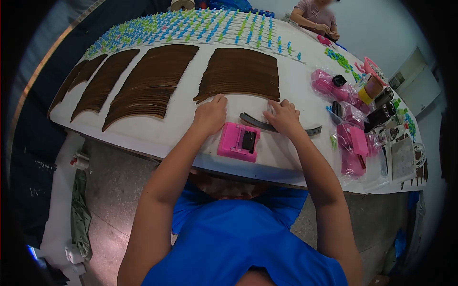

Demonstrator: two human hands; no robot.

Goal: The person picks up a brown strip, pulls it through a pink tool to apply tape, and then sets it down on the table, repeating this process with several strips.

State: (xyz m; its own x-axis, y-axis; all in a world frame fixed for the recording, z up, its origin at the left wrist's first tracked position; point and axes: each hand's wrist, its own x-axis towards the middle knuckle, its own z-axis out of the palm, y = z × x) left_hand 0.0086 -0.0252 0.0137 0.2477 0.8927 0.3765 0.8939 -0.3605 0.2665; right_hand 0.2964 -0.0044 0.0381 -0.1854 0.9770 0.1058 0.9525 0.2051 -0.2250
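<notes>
A large sheet-like row of thin, dark brown curved strips (240, 71) lies on the white table before me. My left hand (211, 114) is closed, with its fingertips at the front strip of this row, left of its middle. At the row's front right corner, my right hand (285, 117) pinches the end of that strip; its grip is partly hidden. Beneath my right wrist lies a small bundle of dark grey curved strips (257, 123). Between my forearms sits a pink plastic holder (231, 140) with a black piece (248, 141) on it.
Several more rows of brown strips (152, 78) lie to the left. Many blue and green clips (191, 26) stand along the back. Pink packages in clear plastic (350, 138) and black items (380, 117) crowd the right side. Another person (317, 19) sits at the far right.
</notes>
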